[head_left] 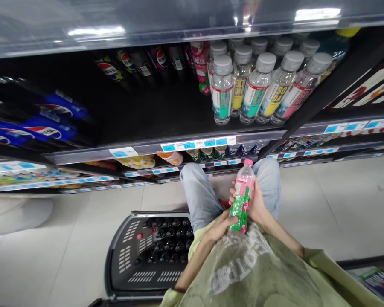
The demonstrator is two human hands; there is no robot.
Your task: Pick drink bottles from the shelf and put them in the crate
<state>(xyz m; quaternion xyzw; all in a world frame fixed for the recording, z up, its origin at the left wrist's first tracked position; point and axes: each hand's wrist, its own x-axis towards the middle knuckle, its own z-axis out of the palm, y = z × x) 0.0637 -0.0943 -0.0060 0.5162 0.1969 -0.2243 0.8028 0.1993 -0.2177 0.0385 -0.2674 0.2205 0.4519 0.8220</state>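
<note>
Before the shelf's [262,137] front edge, our left hand [223,225] and right hand [258,199] clasp a bottle [243,197], probably slick, squeezable, best gripped mid-body.

On the yellow-labelled clear bottles [274,96] at the far right, reads "SO DA", split over two lines. On price tags [192,145] along the middle shelf edge [259,137], reads "3.00" repeatedly. On blue-labelled bottles [44,130] at left, bears Pepsi's emblem. On the pink-and-green bottle [242,198], carries print too small to read.
</note>
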